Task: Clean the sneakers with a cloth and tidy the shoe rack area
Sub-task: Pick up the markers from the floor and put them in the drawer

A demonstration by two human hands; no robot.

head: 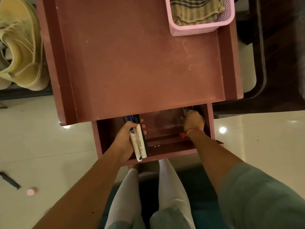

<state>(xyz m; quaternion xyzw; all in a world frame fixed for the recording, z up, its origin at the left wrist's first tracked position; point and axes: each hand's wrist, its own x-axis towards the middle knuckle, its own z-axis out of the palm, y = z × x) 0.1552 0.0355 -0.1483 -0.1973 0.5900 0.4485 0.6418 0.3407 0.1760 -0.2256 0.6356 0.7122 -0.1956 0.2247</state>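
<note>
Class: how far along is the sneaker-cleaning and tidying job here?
Done: unclear; the cloth sits in the pink basket, the sneakers beside the table. In hand: the left hand grips markers at the open drawer, right hand deep inside. Left: closing the drawer.

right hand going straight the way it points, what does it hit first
The right hand points into the far right corner of the drawer, under the desk top: probably the back wall first, depth unclear.

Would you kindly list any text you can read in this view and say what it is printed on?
"BOARD": on the white marker in the left hand; the letters before it are blurred.
Neighbouring white marker: print too blurred to read.
Pink basket: reddish mark on its rim, unreadable.
</note>
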